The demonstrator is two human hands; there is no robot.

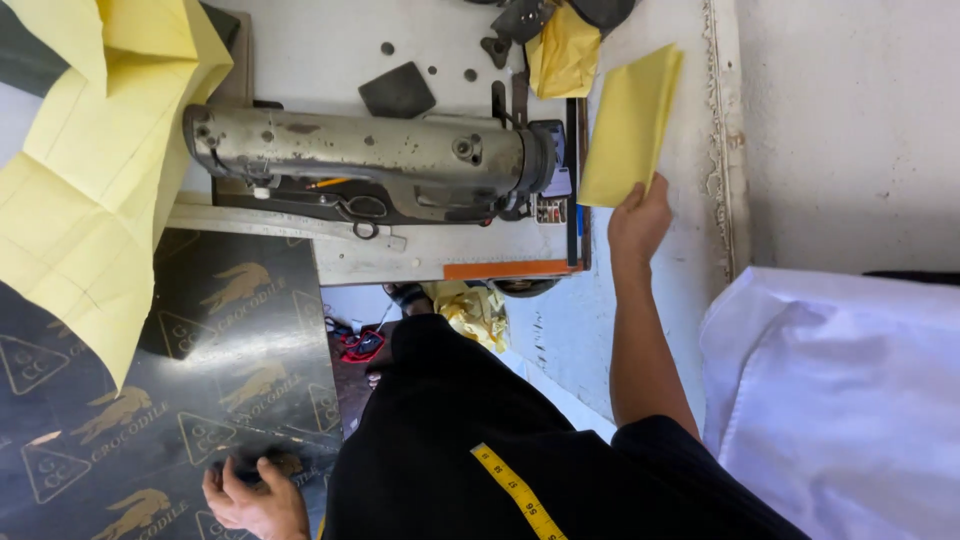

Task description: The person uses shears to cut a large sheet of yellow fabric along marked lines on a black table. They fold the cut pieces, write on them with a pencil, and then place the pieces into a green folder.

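Beside sewing machine (370,160), right-hand (638,222) yellow fabric (630,125)

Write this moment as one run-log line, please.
right hand: holds folded yellow fabric piece | left hand: rests on black printed board | grey sewing machine: untouched

The large yellow fabric (90,170) runs off the top and left edges, so its full extent cannot be told. The left hand (255,500) is cut by the bottom edge, its wrist out of view. The measuring tape (520,495) leaves the picture at the bottom. The right hand (638,222) covers the lower corner of the folded yellow piece (630,125). Dark scraps (560,15) at the top edge are cropped. The sewing machine (370,160) hides the needle area beneath its arm. White cloth (840,390) runs off right.
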